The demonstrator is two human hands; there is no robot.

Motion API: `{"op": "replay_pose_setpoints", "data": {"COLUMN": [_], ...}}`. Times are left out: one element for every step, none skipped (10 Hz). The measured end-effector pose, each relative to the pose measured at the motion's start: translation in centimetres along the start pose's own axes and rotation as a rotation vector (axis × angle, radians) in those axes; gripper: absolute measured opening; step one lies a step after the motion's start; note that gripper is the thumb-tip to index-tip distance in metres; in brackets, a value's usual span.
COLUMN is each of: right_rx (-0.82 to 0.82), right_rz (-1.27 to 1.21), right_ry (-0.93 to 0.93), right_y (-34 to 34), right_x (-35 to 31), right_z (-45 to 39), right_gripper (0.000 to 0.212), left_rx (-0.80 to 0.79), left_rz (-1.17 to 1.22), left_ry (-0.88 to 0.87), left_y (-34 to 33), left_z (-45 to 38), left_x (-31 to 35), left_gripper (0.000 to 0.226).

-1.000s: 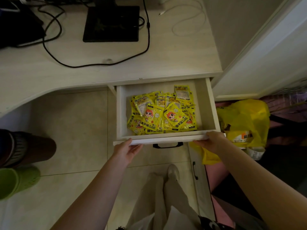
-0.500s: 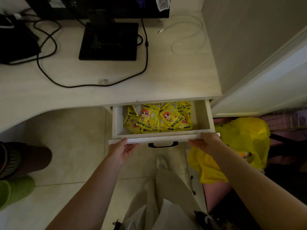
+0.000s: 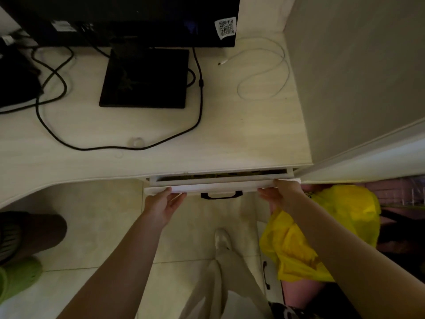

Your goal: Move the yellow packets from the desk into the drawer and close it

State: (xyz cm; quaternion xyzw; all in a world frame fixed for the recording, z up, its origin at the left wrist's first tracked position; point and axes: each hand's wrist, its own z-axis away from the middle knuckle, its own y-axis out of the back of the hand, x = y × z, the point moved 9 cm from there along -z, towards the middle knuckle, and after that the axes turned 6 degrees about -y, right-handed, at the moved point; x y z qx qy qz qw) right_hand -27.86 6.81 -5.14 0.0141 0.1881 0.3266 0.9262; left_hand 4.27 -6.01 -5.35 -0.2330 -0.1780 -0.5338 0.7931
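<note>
With both the left hand and right hand flat-fingered against the drawer front, holding nothing, push evenly so it slides shut squarely.

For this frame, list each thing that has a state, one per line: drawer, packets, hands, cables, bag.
drawer: nearly shut, a narrow gap left under the desk edge
yellow packets: inside the drawer, only a sliver visible through the gap
left hand: fingers straight, pressing the drawer front
right hand: on the drawer front's right end, fingers over its top edge
white cable: loosely looped, plug end unconnected
yellow bag: crumpled on the floor
</note>
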Motion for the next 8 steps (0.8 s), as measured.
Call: {"op": "replay_pose_setpoints", "data": {"right_rx": [0.021, 0.001, -0.035, -0.057, -0.071, -0.080, -0.079, -0.064], "right_rz": [0.014, 0.019, -0.003, -0.033, -0.075, -0.085, -0.052, 0.037], "right_ry": [0.038, 0.058, 0.072, 0.078, 0.081, 0.102, 0.093, 0.095], "right_y": [-0.2, -0.8, -1.3, -1.7, -1.9, -1.9, -2.0, -1.8], "right_x": [-1.2, -2.1, -2.9, -3.3, -3.2, -3.3, -3.3, -3.0], "right_z": [-0.5, -0.8, -0.9, -0.9, -1.0, -0.9, -0.9, -1.1], "right_gripper": [0.021, 0.021, 0.020, 0.024, 0.025, 0.023, 0.020, 0.015], "left_rx": [-0.006, -0.001, -0.003, -0.009, 0.003, 0.005, -0.016, -0.027], "left_rz": [-0.007, -0.029, -0.042, -0.068, -0.078, -0.088, -0.135, -0.206], "left_ry": [-0.003, 0.005, -0.003, 0.002, 0.016, 0.027, 0.014, -0.003], "left_y": [-0.9, -1.6, -2.3, -2.9, -3.0, -2.6, -2.4, -2.1], "left_z": [-0.7, -1.3, -1.8, -2.0, -2.1, -2.2, -1.7, -1.0], "left_x": [0.7, 1.2, 1.7, 1.9, 2.0, 1.9, 2.1, 1.9], "left_gripper": [0.028, 0.011, 0.012, 0.013, 0.013, 0.011, 0.026, 0.057]}}
